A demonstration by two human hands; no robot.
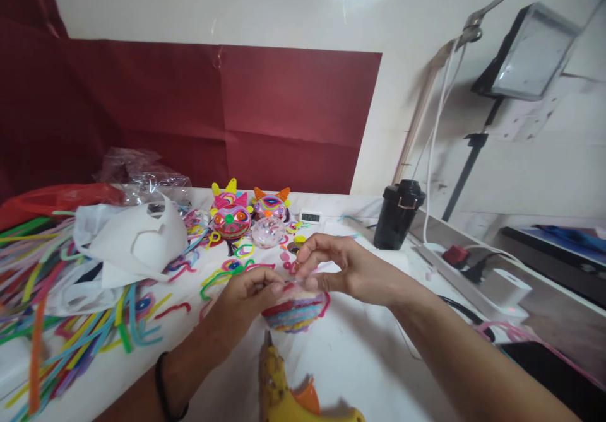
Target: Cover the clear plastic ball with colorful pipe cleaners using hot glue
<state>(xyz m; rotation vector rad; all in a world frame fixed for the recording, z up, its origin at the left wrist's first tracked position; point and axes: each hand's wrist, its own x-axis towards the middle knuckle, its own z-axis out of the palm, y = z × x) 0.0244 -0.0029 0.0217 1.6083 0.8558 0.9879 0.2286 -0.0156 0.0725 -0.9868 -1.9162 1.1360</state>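
Note:
My left hand (246, 296) grips a small dome (296, 311) wrapped in rows of red, blue, pink and purple pipe cleaner, held just above the white table (360, 359). My right hand (338, 267) pinches at the top of the same dome, fingertips pressed on a pink strand at its upper edge. A yellow glue gun (279, 390) lies on the table right below the dome, nozzle pointing up toward it. Two finished pipe-cleaner faces with horns (231, 214) (271, 204) stand behind, with a clear plastic dome (267, 231) in front of them.
Loose colourful pipe cleaners (71, 321) cover the left of the table, under white bags (132, 239). Bent pieces (227, 270) lie mid-table. A small digital clock (310, 217), a black cup (398, 214), a power strip (454, 258) and a tablet on a stand (530, 50) are to the right.

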